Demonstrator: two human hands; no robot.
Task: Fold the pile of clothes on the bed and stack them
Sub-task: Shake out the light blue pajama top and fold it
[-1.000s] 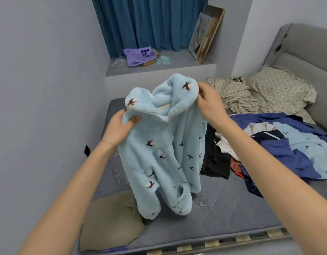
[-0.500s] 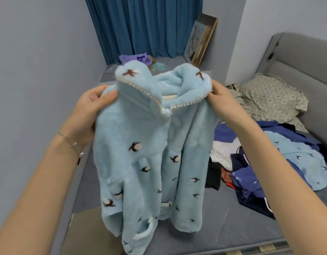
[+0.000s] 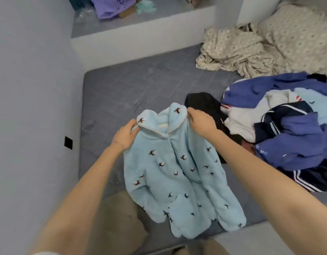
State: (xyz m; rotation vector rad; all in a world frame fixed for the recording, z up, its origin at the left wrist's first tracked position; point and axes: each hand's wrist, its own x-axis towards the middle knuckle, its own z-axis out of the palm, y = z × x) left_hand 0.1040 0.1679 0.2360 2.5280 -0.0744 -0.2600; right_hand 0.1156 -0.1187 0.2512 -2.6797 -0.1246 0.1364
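Now the light blue fleece jacket point(image 3: 177, 172) is spread front-up over the near part of the grey mattress point(image 3: 140, 85). Its collar points to the far side and its hem to the person, so the long axis runs near to far, a little slanted. The left hand point(image 3: 125, 136) pinches one collar corner and the right hand point(image 3: 201, 124) pinches the other. The pile of clothes point(image 3: 287, 129) lies just beside, on the right. Half a second earlier the jacket hung higher, in the air.
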